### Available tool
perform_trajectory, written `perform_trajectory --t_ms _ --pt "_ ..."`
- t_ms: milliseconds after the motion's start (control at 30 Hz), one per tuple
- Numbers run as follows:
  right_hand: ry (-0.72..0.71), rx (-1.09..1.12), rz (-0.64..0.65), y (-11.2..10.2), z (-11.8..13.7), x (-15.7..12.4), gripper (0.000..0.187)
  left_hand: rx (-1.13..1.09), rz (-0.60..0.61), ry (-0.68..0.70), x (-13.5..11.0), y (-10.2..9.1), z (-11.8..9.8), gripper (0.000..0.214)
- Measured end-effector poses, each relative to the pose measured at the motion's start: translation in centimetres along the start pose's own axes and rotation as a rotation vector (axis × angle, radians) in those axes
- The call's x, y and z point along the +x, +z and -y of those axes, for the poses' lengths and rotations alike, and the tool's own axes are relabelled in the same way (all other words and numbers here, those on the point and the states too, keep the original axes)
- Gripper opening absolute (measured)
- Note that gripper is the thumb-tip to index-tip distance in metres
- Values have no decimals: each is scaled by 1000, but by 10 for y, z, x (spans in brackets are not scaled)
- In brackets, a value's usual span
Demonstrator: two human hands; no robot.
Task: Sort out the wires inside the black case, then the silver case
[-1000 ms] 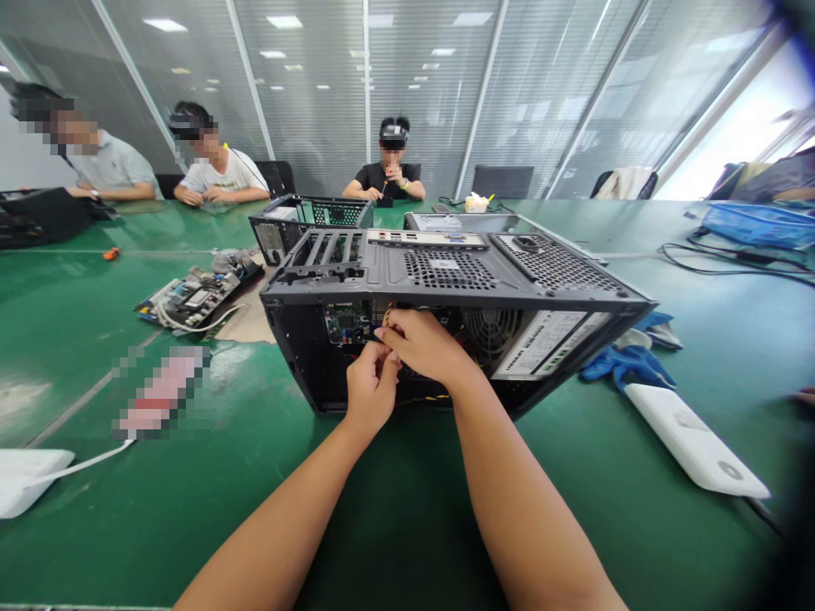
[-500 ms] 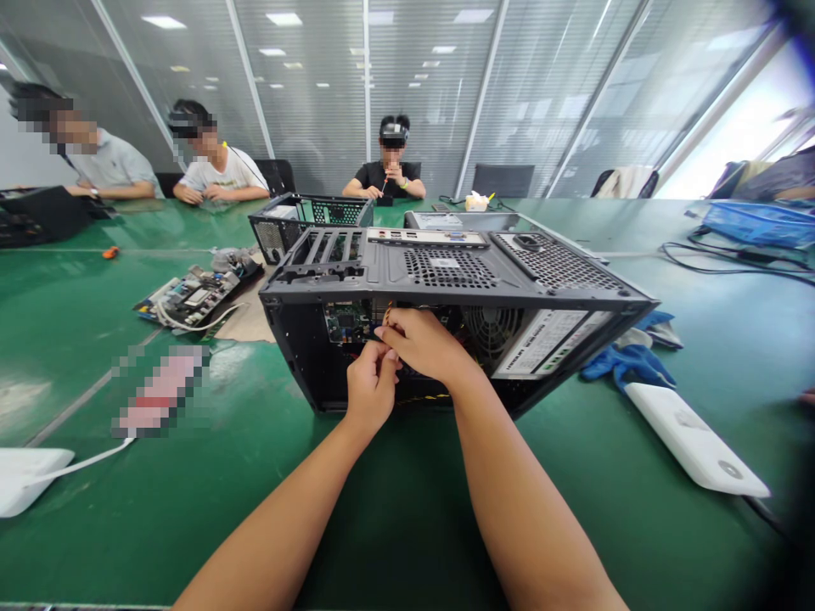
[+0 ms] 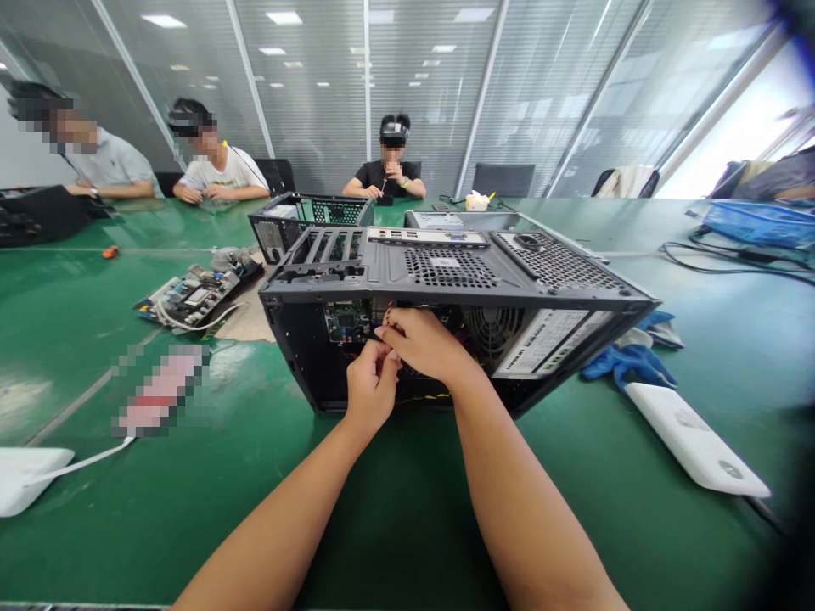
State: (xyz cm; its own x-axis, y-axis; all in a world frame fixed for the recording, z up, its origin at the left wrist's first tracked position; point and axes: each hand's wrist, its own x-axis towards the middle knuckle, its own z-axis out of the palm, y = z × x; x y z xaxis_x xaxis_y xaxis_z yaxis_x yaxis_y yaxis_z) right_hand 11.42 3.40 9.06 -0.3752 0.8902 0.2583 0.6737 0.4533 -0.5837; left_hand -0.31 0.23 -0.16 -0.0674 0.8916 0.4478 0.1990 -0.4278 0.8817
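Head view, items counted from where I sit. One computer case [image 3: 446, 267], black, lying on its side mid-table with the open side towards me. Inside it: one motherboard [image 3: 344, 322], one fan [image 3: 489, 329]; the rest is dark and hard to make out. One loose circuit board [image 3: 191, 297] to the left of the case, one mesh cage [image 3: 306, 216] behind it. Two white devices, one [image 3: 25, 479] cut off at the left edge, one [image 3: 694, 441] on the right. One blue cloth [image 3: 627, 363], half behind the case. One green table [image 3: 407, 509]. Three other people across it, faces blurred: one in grey [image 3: 102, 165], one in white [image 3: 220, 170], one in black [image 3: 388, 174].

My right hand [image 3: 424, 344] is in the case opening, fingers pinched on thin orange wires [image 3: 386, 316]. My left hand [image 3: 371, 386] is curled closed, its fingertips against the right's; what it grips is hidden.
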Motion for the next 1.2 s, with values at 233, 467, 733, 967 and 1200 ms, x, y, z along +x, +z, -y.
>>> perform_trajectory --t_ms 233,467,733,967,1200 --pt "19 -21 10 0 2 0 24 -5 5 -16 1 1 0 13" --pt "23 -43 43 3 0 0 22 -58 -4 -37 0 3 2 13" --pt "23 -27 44 1 1 -1 23 -80 4 -52 -2 3 1 14" --pt "33 -40 45 1 2 -1 20 -52 10 -43 -2 4 2 22" --pt "30 -28 54 1 0 -2 17 -29 -4 -38 -1 2 -1 24"
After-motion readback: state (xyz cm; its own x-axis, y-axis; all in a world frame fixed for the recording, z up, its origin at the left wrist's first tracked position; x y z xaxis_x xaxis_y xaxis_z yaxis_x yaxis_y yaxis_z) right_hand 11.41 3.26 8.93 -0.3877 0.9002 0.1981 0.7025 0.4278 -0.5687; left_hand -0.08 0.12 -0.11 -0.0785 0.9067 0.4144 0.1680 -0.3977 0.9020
